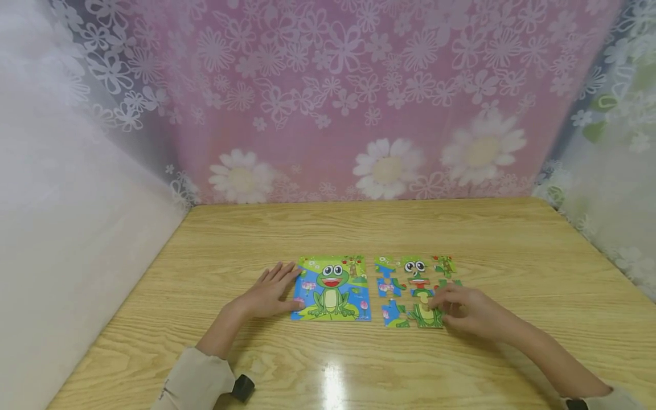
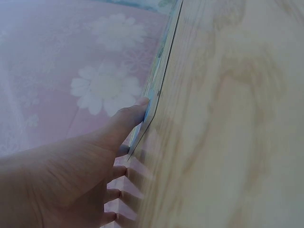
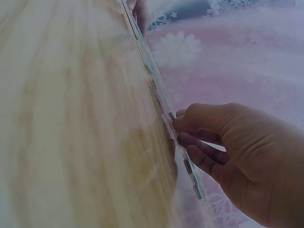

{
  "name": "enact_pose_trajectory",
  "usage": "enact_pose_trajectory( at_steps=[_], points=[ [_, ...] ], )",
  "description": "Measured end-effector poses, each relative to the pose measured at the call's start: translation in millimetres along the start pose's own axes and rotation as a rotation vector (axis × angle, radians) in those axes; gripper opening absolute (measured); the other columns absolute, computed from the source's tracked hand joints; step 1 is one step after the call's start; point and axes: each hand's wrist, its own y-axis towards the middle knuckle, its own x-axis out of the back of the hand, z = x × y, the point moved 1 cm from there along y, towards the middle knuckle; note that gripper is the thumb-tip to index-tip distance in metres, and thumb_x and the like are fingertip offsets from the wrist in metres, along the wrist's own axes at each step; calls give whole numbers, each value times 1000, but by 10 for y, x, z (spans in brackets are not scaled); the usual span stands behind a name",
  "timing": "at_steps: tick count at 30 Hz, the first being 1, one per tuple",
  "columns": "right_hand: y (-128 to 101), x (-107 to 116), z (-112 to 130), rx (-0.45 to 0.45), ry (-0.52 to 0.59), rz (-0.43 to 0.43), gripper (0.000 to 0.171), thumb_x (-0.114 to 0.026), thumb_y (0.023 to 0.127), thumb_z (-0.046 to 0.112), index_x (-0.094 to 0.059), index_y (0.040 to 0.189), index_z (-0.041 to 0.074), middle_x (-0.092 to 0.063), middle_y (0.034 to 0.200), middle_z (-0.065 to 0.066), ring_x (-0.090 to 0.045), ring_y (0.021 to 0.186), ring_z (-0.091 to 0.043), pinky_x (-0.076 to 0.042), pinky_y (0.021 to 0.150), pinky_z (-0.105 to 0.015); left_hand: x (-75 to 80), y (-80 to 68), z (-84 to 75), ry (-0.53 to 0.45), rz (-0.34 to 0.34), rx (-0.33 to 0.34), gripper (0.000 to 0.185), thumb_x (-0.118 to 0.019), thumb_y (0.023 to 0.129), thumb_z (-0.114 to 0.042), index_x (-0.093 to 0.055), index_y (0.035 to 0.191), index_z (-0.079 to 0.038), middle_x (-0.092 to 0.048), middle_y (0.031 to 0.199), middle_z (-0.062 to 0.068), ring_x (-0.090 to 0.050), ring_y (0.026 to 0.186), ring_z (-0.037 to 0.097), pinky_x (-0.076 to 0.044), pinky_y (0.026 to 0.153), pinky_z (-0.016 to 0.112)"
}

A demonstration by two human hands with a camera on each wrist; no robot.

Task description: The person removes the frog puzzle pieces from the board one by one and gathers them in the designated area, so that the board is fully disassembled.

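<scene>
Wooden table, flowered pink curtain hung behind it. Person seated at the near edge, both forearms on the tabletop, hands well apart.

Left hand lies flat, fingers straight and spread on the wood, just left of a frog picture card. Thumb touches the card's left edge; the left wrist view shows the thumb tip pressed against that edge, the other fingers flat on the table. The hand grips nothing.

Card shows a green frog on blue water, whole and unbroken, lying flat near the table's middle.

Just right of the card, a frog puzzle in loose pieces, laid out in rows with gaps between them. Top row shows the frog's eyes; lower pieces show body and feet.

Right hand rests at the puzzle's lower right, fingers curled, tips on a piece of the bottom rows. Right wrist view: fingertips bent and pressing at the piece edges, which lie flat on the wood. Whether it pinches a piece or only pushes it, I cannot tell.

Beige sleeve on the left arm.
</scene>
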Motion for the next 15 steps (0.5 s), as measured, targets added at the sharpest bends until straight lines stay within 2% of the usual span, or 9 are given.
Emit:
enact_pose_trajectory(
  at_steps=[7, 15],
  points=[
    [-18, -18, -54, 40, -40, 0, 31, -70, 77, -3, -66, 96, 20, -58, 105, 3, -54, 100, -13, -51, 75, -26, -1, 1, -6, 0, -2, 0, 81, -51, 88, -53, -18, 148, -9, -8, 151, 15, 1, 136, 35, 2, 106, 52],
    [-7, -25, -53, 43, -46, 16, 33, -69, 76, -6, -66, 94, 21, -57, 104, 3, -56, 96, -12, -51, 76, -27, 2, 3, -3, 6, -2, 3, 80, -52, 89, -52, -18, 148, -9, -8, 151, 15, 1, 136, 35, 1, 106, 52]
  ],
)
